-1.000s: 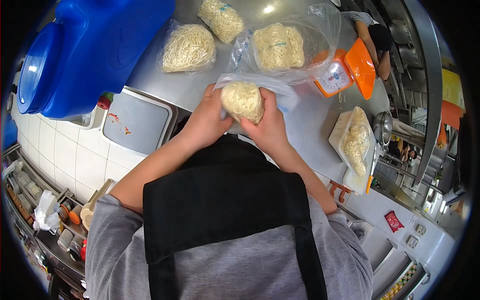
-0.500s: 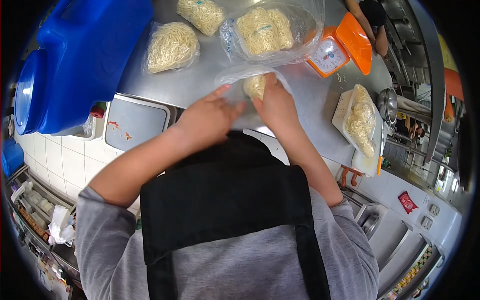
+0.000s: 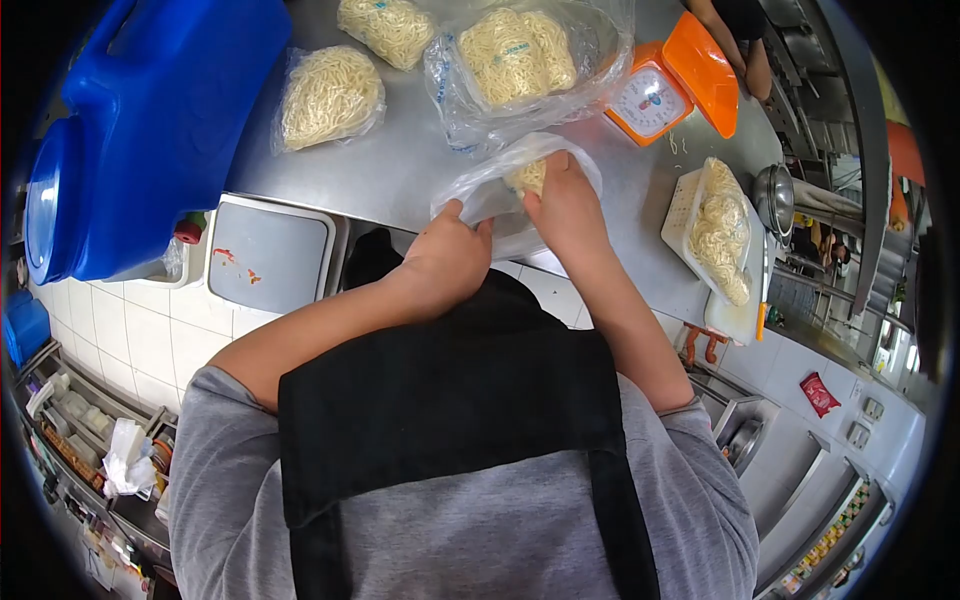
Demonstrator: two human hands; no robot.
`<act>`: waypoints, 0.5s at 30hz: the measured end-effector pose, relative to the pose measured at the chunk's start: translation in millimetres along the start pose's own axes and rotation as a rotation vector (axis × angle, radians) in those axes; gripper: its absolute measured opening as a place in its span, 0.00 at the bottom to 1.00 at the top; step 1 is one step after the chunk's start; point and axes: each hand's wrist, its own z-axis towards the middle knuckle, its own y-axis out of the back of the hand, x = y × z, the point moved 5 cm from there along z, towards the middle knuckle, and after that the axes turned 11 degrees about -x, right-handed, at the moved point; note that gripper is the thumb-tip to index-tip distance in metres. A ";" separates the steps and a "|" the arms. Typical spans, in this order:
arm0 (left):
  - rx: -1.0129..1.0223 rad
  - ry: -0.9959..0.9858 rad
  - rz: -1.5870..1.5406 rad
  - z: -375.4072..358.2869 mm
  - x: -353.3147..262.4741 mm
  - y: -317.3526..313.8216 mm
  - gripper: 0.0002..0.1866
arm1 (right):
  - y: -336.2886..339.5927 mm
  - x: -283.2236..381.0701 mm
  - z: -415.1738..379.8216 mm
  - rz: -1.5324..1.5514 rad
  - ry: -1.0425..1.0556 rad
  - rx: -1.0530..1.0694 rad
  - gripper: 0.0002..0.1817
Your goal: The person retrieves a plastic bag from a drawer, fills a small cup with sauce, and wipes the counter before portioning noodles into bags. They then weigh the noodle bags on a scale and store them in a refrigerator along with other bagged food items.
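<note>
My left hand (image 3: 447,258) pinches the near left edge of a clear plastic bag (image 3: 468,188) at the front of the steel table. A bundle of pale noodles (image 3: 528,178) is in my right hand (image 3: 570,212), just inside the bag's open mouth. The fingers of that hand partly cover the noodles. Beyond the bag lies a larger open plastic bag (image 3: 440,100) with noodle portions (image 3: 505,60) in it. Two filled noodle bags, one nearer (image 3: 328,98) and one farther (image 3: 388,30), rest to its left.
An orange kitchen scale (image 3: 650,100) stands at the back right, near another person's arm (image 3: 722,38). A white basket (image 3: 682,215) of noodles (image 3: 722,225) sits at the right edge by metal bowls (image 3: 773,200). A big blue container (image 3: 180,120) blocks the left; a grey-lidded bin (image 3: 270,250) stands below.
My left hand has moved down and closed on the bag's edge, and the bag mouth is spread wider. My right hand has shifted slightly right and nearer with the noodles.
</note>
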 end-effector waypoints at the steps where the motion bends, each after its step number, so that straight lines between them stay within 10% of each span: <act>1: 0.018 -0.013 -0.001 1.0 -0.4 1.1 0.25 | 0.9 -1.6 0.4 -0.007 0.013 0.007 0.25; 10: -0.217 0.034 -0.142 7.5 2.4 12.7 0.20 | 95.7 49.6 60.3 0.003 0.093 -0.086 0.18; 15: -0.238 0.062 -0.115 8.0 -0.5 9.3 0.21 | 9.9 32.6 158.9 -0.156 0.126 -0.174 0.24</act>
